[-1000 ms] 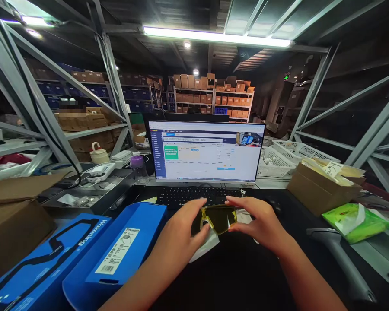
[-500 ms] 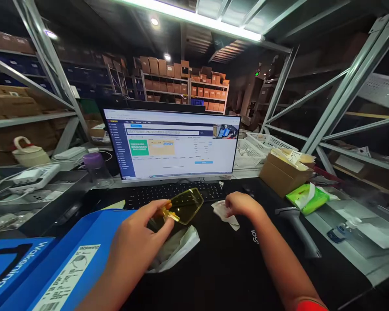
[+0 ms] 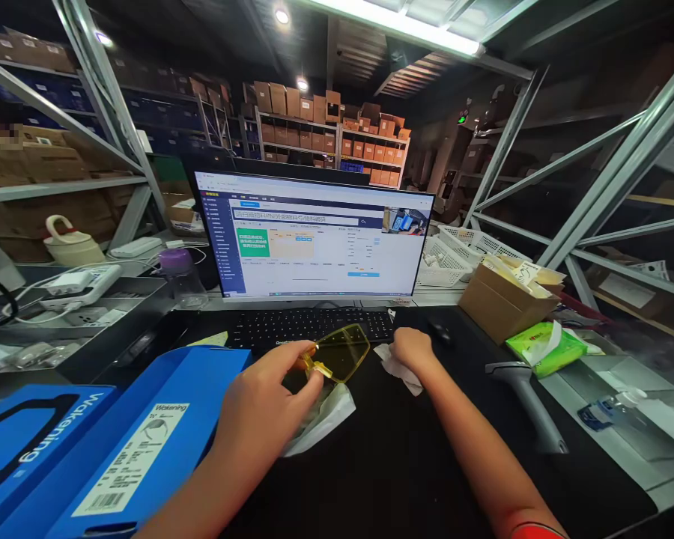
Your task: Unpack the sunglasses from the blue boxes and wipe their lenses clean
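My left hand (image 3: 272,397) pinches a yellow see-through lens (image 3: 347,353) by its narrow clip-like end, between thumb and fingers. The lens tilts above the front of the black keyboard (image 3: 292,327). Under that hand lies a crumpled white wrapper (image 3: 332,418), partly covered by the fingers. On the mat to the right, my right hand (image 3: 413,349) is closed over a crumpled white tissue (image 3: 398,372), its fingertips hidden. Left of my left forearm is an open blue box (image 3: 213,374) bearing a white Wakening label (image 3: 132,457).
A lit monitor (image 3: 314,254) stands behind the keyboard. To the right are a mouse (image 3: 441,332), a grey barcode scanner (image 3: 525,404), a green tissue pack (image 3: 544,350), a cardboard box (image 3: 499,303) and a plastic bottle (image 3: 609,408). A purple-lidded jar (image 3: 180,277) is at the left.
The view has shifted, so the desk items appear further right or lower. My left hand still holds the lens, and my right hand remains closed on the tissue.
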The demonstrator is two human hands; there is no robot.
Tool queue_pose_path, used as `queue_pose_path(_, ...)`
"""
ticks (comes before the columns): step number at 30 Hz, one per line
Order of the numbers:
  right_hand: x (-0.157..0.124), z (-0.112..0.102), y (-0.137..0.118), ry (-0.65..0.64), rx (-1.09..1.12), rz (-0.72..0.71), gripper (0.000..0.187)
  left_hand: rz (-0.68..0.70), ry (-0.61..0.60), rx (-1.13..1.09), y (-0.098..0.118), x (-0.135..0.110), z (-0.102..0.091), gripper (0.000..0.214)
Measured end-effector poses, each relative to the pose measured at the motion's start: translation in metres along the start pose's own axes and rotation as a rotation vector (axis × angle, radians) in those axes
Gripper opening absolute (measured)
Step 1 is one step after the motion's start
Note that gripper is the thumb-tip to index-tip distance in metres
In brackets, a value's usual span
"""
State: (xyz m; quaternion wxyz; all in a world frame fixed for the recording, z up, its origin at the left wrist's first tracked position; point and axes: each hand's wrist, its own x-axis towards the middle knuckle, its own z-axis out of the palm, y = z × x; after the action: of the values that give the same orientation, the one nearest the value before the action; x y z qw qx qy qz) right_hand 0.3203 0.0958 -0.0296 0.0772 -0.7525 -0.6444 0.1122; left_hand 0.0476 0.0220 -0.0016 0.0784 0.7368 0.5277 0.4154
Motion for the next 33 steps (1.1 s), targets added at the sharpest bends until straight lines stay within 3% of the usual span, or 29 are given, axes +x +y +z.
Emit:
queue_pose_path(3, 0.000, -0.016, 0.020, -0.010, 0.228, -0.009, 0.022, -0.030, 0.006, 0.016, -0.001, 0.002, -0.003, 0.032)
queue_pose_path(6, -0.005, -0.034, 0.037, -0.006, 0.540, -0.103, 0.036, -0.052, 0.007, 0.007, 0.000, 0.003, -0.005, 0.032)
queue_pose_path(9, -0.009, -0.046, 0.037, 0.021, 0.852, -0.209, 0.042, -0.080, 0.003, -0.022, 0.002, 0.003, -0.005, 0.028)
queue_pose_path(15, -0.029, -0.045, 0.000, 0.023, 1.238, -0.401, 0.045, -0.131, 0.030, -0.168, 0.003, 0.002, -0.004, 0.028)
queue_pose_path(20, -0.070, -0.022, -0.040, -0.065, 1.586, -0.466, 0.049, -0.088, 0.142, -0.162, 0.001, -0.001, -0.001, 0.028)
queue_pose_path(23, -0.093, -0.008, -0.060, -0.090, 1.524, -0.607, 0.046, -0.026, 0.197, -0.088, 0.003, -0.004, 0.005, 0.026)
queue_pose_path(26, -0.108, -0.008, -0.065, -0.180, 1.168, -0.906, 0.040, 0.048, 0.206, -0.028, 0.005, -0.009, 0.009, 0.024)
queue_pose_path(28, -0.112, -0.014, -0.060, -0.160, 0.973, -1.029, 0.035, 0.093, 0.206, -0.002, 0.008, -0.011, 0.011, 0.022)
queue_pose_path(30, -0.113, -0.018, -0.054, -0.057, 0.897, -1.024, 0.026, 0.125, 0.209, 0.020, 0.010, -0.013, 0.011, 0.016)
queue_pose_path(33, -0.111, -0.008, -0.054, 0.073, 0.962, -0.934, 0.012, 0.172, 0.244, 0.064, 0.011, -0.017, 0.011, 0.012)
